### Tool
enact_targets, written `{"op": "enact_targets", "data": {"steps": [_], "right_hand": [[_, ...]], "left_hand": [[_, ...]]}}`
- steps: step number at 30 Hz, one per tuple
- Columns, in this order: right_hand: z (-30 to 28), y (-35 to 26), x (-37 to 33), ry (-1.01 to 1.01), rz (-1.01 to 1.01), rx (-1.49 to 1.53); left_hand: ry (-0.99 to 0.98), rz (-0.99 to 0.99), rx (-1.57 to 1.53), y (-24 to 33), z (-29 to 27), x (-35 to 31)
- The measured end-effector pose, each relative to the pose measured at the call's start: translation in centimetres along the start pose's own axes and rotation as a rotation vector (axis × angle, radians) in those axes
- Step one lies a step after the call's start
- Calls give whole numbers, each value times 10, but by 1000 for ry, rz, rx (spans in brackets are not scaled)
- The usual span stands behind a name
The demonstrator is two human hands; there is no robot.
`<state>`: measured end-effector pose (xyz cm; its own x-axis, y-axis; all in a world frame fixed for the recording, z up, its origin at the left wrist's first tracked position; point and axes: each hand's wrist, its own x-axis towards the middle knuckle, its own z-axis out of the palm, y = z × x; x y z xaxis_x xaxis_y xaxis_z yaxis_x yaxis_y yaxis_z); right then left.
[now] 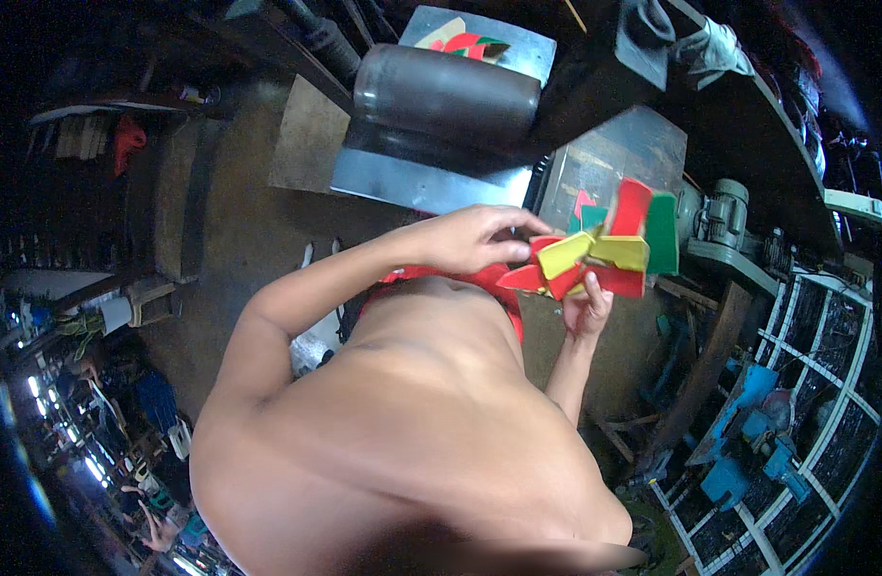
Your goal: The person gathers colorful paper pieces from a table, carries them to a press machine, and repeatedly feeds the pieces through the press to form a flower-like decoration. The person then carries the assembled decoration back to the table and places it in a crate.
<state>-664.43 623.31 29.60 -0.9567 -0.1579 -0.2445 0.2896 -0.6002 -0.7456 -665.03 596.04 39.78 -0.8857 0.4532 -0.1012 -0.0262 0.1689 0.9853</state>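
A fanned bundle of flat, stiff coloured pieces (619, 252) in red, yellow and green is held in front of my waist, on the right. My right hand (587, 309) grips it from below, its thumb pressed against the front. From the left, my left hand (484, 237) reaches across, thumb and fingers curved around the edge of a red piece (537, 248) on that side. The pieces stick out at different angles, and their overlap hides some of my fingertips.
Ahead stands a machine with a thick dark roller (446, 96) over a shiny metal plate (431, 178). More coloured pieces (465, 43) lie behind the roller. A worn tabletop (619, 154) adjoins it on the right. Farther right are a grey motor (727, 213) and a white metal lattice (810, 355).
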Motion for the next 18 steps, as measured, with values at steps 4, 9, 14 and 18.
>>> {"op": "enact_targets", "data": {"steps": [4, 9, 14, 18], "right_hand": [[39, 26, 26, 54, -112, 73], [116, 56, 64, 197, -167, 261], [192, 77, 83, 112, -244, 312], [231, 84, 82, 236, -351, 189]], "left_hand": [[-520, 26, 69, 23, -164, -79], [-295, 199, -418, 6, -411, -188], [384, 96, -476, -115, -599, -165], [488, -386, -229, -240, -661, -47]]}}
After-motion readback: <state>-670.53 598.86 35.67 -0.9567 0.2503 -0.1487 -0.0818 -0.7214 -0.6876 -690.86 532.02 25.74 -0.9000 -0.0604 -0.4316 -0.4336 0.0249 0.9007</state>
